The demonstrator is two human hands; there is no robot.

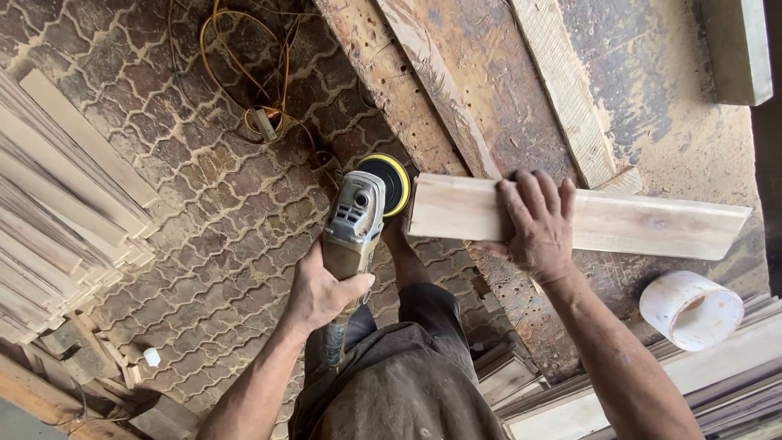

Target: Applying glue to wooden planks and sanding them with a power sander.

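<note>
Wooden plank [652, 224] under right hand [538, 224] grip | sander [358, 220] in left hand [322, 289]

Sander [358, 220] left of plank [619, 222]; plank on workbench [489, 122].

We see a short white plastic pipe section [691, 309], a coiled yellow cable [244, 73] on the patterned paving floor [204, 228], and stacked pale wooden slats [57, 212].
</note>
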